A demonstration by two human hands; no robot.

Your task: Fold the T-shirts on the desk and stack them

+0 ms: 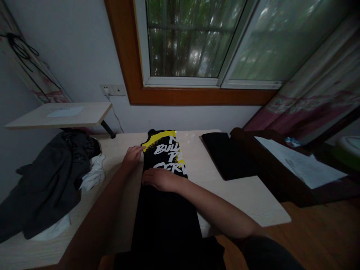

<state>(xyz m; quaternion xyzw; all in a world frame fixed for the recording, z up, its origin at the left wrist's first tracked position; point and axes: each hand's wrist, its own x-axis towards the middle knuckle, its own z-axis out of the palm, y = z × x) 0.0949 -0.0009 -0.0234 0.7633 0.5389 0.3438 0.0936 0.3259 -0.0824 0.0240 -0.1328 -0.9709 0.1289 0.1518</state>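
A black T-shirt (165, 210) lies on the table in a long narrow strip, its lower end running toward me. Yellow patches and white lettering, partly cut off by a fold, show on its far part. My left hand (134, 155) pinches the left edge of the shirt close to the yellow band. Reaching across the shirt below the lettering, my right hand (159, 179) has its fingers closed on the cloth near that same left edge. Its fingertips are partly hidden.
Dark and white clothes (64, 172) are heaped on the left, beside a small raised shelf (64, 114). A folded black cloth (222, 153) lies on the right of the table (253, 202). A white sheet (298, 161) rests beyond the table's right edge. A wall with a window stands behind.
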